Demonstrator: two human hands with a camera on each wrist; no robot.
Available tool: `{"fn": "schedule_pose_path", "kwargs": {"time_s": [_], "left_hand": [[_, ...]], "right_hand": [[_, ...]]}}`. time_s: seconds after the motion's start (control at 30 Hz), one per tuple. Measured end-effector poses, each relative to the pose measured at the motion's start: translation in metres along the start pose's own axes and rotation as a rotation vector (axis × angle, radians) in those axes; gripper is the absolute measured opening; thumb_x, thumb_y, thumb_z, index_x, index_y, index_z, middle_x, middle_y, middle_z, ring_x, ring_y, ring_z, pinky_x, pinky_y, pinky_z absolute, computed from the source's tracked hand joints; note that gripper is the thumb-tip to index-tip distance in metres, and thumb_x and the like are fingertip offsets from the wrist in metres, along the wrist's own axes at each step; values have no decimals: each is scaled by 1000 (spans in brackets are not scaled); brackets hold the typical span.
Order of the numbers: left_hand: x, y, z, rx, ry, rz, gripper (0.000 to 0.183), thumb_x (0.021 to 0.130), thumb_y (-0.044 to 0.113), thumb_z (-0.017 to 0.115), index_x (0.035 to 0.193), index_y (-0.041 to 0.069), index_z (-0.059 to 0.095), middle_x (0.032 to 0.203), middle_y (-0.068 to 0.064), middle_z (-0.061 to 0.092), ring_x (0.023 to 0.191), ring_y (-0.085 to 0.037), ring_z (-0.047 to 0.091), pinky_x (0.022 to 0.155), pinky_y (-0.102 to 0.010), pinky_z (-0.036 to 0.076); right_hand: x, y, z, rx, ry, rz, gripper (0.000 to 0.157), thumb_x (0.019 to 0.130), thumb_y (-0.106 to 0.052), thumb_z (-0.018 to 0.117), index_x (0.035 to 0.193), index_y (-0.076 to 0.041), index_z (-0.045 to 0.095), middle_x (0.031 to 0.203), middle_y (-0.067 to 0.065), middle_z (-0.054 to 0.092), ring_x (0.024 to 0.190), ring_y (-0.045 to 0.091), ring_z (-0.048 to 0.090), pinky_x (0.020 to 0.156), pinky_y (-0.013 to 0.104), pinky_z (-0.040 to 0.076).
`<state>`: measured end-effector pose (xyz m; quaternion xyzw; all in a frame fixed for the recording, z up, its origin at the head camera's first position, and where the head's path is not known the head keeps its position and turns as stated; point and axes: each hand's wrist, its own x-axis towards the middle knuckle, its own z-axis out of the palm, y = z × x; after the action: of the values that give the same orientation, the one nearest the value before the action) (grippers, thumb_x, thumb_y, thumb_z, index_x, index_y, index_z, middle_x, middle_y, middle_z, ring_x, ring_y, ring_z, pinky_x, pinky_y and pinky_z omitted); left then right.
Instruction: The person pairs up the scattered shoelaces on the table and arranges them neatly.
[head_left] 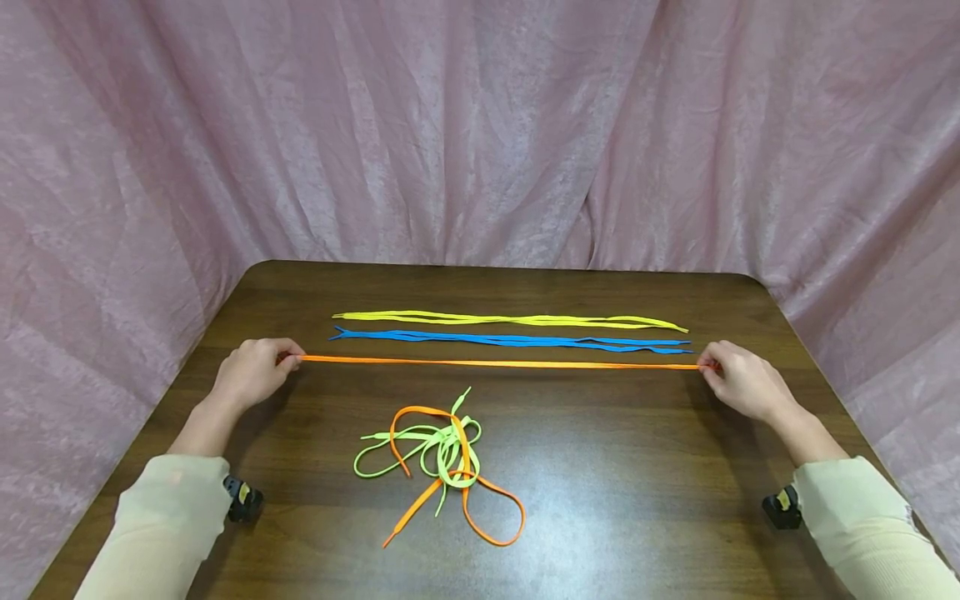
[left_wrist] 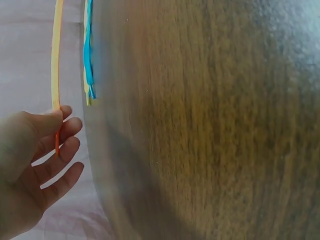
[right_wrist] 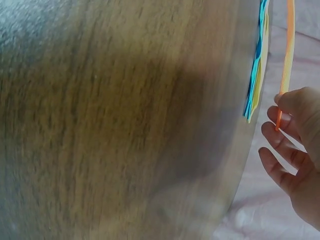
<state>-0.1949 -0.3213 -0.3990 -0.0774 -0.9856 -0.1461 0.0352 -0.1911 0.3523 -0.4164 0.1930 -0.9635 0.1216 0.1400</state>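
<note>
An orange shoelace stretches straight and taut between the two hands, running across the table in front of the blue laces. My left hand pinches one end between thumb and index finger, and the orange tip pokes out below the pinch in the left wrist view. The other end is pinched by my right hand, with its tip showing past the thumb in the right wrist view. Just beyond the taut lace lie blue shoelaces, laid out lengthwise, and behind them yellow shoelaces in a parallel row.
Nearer the front of the brown wooden table is a loose tangle of light green shoelace with another orange shoelace looped through it. A pink curtain hangs behind the table and along both sides.
</note>
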Motion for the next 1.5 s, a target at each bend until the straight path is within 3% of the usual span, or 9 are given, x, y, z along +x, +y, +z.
{"fn": "schedule_pose_path", "kwargs": {"time_s": [0.33, 0.63, 0.9, 1.17, 1.5], "left_hand": [[8, -1, 4, 9, -14, -24, 10, 86, 22, 61, 88, 16, 69, 81, -11, 66, 70, -29, 58, 48, -38, 38], [17, 1, 10, 17, -7, -41, 12, 86, 17, 60, 91, 13, 70, 91, -17, 67, 77, -35, 61, 52, -44, 43], [26, 2, 16, 15, 10, -65, 5, 83, 17, 64, 84, 15, 69, 77, -6, 66, 69, -28, 59, 51, -40, 41], [33, 6, 19, 22, -4, -87, 4, 82, 20, 65, 81, 16, 67, 77, -4, 66, 69, -29, 60, 49, -40, 41], [36, 9, 22, 26, -45, -104, 5, 82, 20, 65, 80, 16, 67, 79, -4, 65, 71, -29, 59, 51, -40, 41]], "right_hand": [[1, 5, 2, 1, -38, 18, 11, 75, -1, 63, 79, -12, 61, 73, -4, 53, 63, 11, 50, 52, 30, 40], [6, 11, 10, 0, -52, 3, 13, 74, 0, 60, 80, -11, 57, 71, -3, 52, 62, 12, 48, 50, 30, 37], [12, 16, 13, 2, -107, 59, 8, 75, -2, 58, 79, -8, 55, 70, -2, 50, 61, 14, 47, 51, 31, 37], [16, 16, 15, 2, -163, 114, 6, 77, -5, 59, 78, -8, 54, 71, -1, 50, 63, 16, 48, 51, 33, 36], [17, 15, 14, -7, -198, 124, 5, 77, -7, 60, 79, -8, 56, 74, 0, 50, 65, 16, 48, 53, 33, 37]]}}
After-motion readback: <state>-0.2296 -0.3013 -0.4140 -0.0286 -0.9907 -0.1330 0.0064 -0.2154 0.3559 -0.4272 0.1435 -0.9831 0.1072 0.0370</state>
